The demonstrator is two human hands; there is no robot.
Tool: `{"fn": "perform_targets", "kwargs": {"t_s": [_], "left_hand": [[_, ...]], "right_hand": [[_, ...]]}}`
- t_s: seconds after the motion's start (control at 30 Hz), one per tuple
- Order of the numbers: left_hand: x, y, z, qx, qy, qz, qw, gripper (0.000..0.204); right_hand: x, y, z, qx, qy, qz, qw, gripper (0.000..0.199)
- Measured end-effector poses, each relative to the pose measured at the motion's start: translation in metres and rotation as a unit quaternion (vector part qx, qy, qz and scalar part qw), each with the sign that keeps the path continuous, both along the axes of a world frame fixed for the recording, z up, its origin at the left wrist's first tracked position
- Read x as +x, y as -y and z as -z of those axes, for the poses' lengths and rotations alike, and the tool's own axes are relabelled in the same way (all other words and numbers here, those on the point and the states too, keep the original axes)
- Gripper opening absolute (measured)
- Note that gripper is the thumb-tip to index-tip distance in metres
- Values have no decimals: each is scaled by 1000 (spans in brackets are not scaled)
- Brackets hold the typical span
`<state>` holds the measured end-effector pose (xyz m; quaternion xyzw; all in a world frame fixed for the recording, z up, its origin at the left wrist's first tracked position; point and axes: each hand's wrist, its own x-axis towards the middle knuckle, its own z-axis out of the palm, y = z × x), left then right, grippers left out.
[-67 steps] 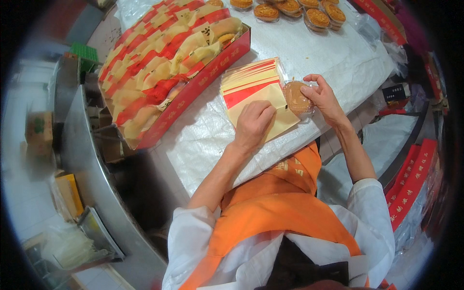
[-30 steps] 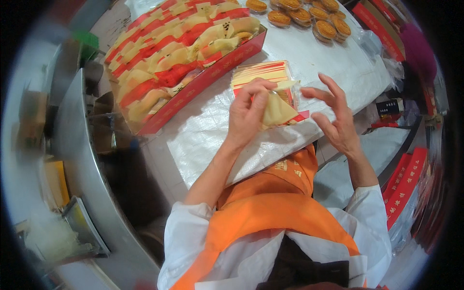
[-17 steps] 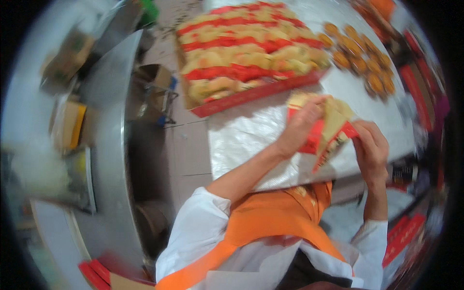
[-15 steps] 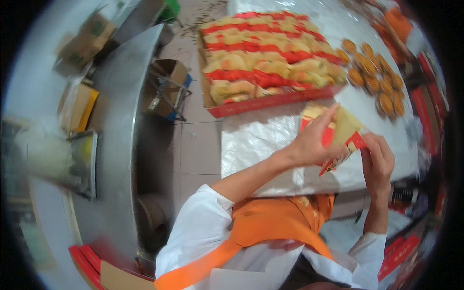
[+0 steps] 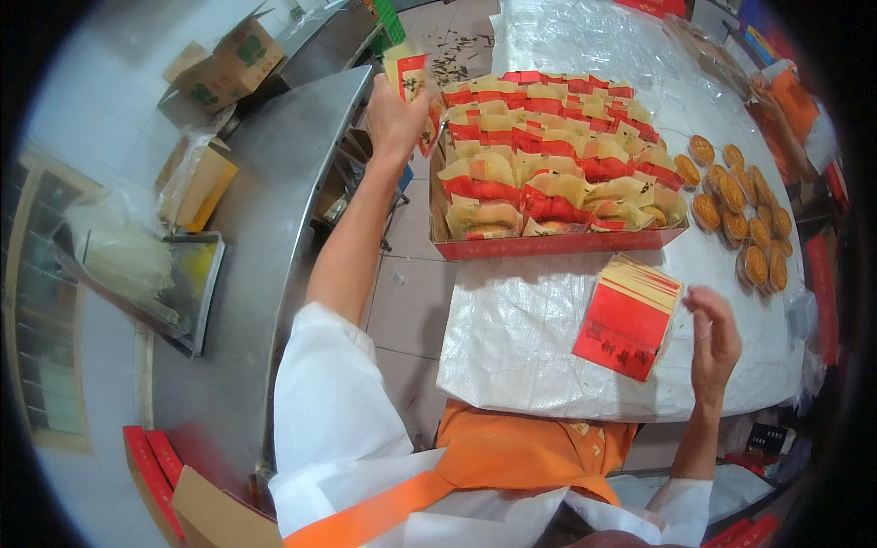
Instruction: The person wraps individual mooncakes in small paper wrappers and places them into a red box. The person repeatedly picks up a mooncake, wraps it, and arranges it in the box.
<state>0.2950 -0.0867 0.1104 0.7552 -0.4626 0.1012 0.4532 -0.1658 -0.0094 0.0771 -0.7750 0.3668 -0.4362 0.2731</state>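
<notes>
Clasping a red-and-cream paper packet (image 5: pixel 407 75) pointing away from the body, the left hand (image 5: pixel 398 123) hovers outside the shallow red cardboard box's (image 5: pixel 566 246) far-left corner, the released right hand (image 5: pixel 715 345) well apart.

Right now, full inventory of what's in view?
Table: one, white, centre
Box: one, red-fronted, on table
Boxed packets: many, red and cream, in box
Bag stack: one, red and cream, table's near side
Pastries: over a dozen, golden brown, table's right
Held packet: one, red and cream, upper left
Counter: one, metallic grey, left
Tray: one, grey, far left
Cartons: several, brown, left
Co-worker: one, orange and white, right edge
Apron: one, orange, bottom
Left hand: one, bare, gripping held packet
Right hand: one, bare, beside bag stack
</notes>
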Motion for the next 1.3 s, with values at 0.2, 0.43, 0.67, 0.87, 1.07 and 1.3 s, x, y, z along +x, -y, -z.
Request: {"fn": "perform_targets", "kwargs": {"t_s": [0.2, 0.43, 0.67, 0.87, 1.07, 1.3], "left_hand": [[19, 68, 48, 150, 61, -48, 986, 49], [12, 79, 77, 187, 103, -32, 976, 38], [52, 92, 105, 158, 185, 46, 969, 33], [73, 60, 83, 297, -186, 289, 891, 46], [80, 85, 116, 234, 414, 137, 869, 34], [79, 89, 132, 259, 332, 81, 904, 31]], "right_hand": [[-34, -16, 34, 57, -68, 13, 996, 13], [-56, -24, 51, 169, -15, 58, 984, 14], [-52, -19, 55, 191, -68, 43, 978, 15], [-55, -12, 59, 190, -89, 12, 978, 16], [-66, 31, 68, 177, -120, 24, 977, 15], [-93, 192, 63, -107, -239, 201, 944, 21]]}}
